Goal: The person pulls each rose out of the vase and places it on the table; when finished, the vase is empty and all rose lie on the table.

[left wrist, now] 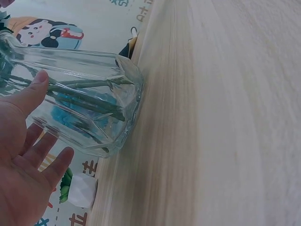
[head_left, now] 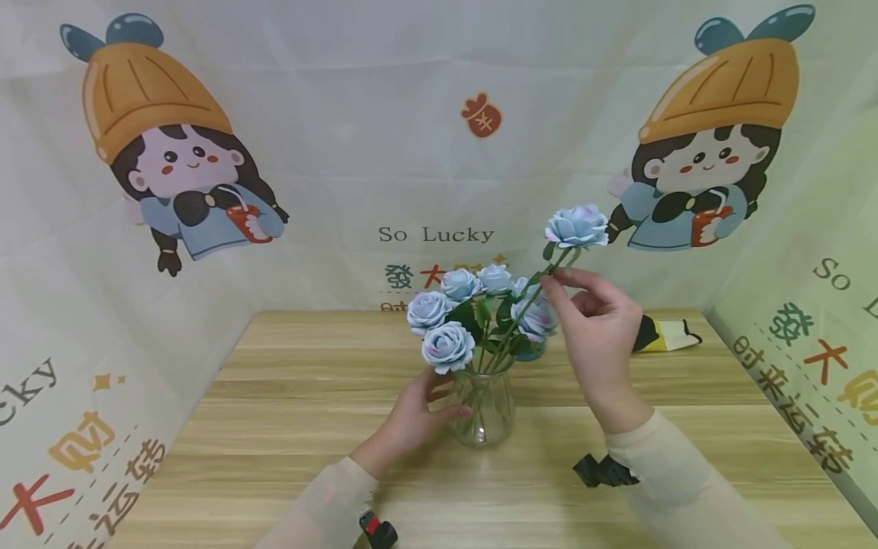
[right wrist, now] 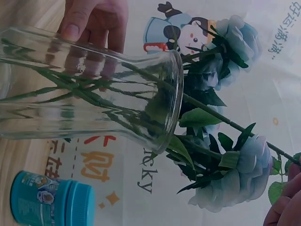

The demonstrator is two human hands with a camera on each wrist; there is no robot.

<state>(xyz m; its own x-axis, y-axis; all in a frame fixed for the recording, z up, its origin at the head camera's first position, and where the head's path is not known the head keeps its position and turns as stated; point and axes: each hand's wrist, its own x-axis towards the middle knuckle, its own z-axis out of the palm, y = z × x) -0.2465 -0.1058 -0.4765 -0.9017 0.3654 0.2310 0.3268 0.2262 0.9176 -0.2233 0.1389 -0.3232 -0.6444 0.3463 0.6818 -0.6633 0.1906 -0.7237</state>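
- Backdrop cloth (head_left: 357, 152), pale and printed with cartoon figures and lettering, hangs behind the vase and to both sides of it.
- Wooden table (head_left: 295, 404): it runs under the vase and out on every side.
- Bunch of blue roses (head_left: 448, 347): their stems stand in the vase and cross inside it, with the heads spread above its mouth, mostly over its left and back.
- One taller blue rose (head_left: 578, 226): its head is above and right of the vase, and its stem slants down through the mouth, passing in front of a lower bloom.
- Glass vase (head_left: 490, 419): upright, between my hands.
- My right hand (head_left: 597, 320), up and right of the vase, pinches that taller stem just under the bloom.
- My left hand (head_left: 421, 412) holds the vase's left side, thumb in front, fingers reaching behind the glass.
- Black, yellow and white item (head_left: 665, 335): right of the vase and behind it, partly covered by my right hand.
- Blue jar (right wrist: 40, 197): behind the vase, partly hidden by blooms in the head view.
- Black wrist devices (head_left: 604, 470), one at each sleeve, either side of the vase.
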